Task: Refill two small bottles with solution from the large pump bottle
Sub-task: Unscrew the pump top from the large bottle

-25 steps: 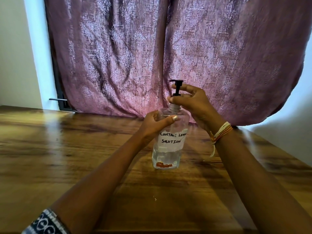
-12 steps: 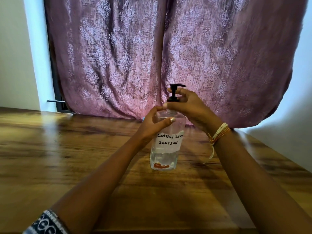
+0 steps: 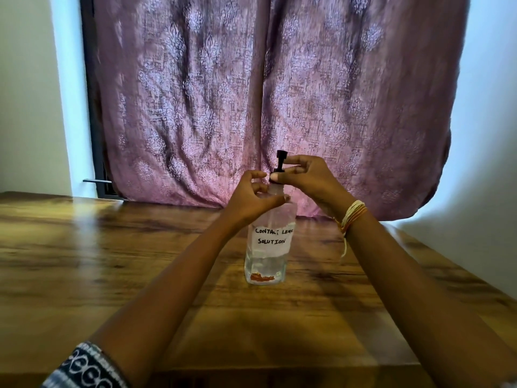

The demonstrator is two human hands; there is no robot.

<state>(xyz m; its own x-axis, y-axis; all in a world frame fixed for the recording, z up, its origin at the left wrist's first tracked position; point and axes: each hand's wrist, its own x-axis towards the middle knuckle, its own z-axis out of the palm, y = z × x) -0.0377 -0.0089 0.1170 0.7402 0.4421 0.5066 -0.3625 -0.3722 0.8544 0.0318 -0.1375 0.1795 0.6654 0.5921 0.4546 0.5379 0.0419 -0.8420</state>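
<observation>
Your left hand (image 3: 249, 197) grips the shoulder of the clear plastic pump bottle (image 3: 268, 242), centre of frame on the wooden worktop (image 3: 112, 261); your right hand (image 3: 307, 177) pinches its black pump collar (image 3: 275, 175); probably unscrewing; next, lift the pump out; small bottles not visible.

Both forearms are bare, the right wrist has a bundle of thin thread bracelets (image 3: 352, 217) in cream, yellow and orange with a loose tail (image 3: 344, 246) hanging down, and the left arm has a dark sleeve cuff (image 3: 86, 368) with a whitish looping pattern on it.
</observation>
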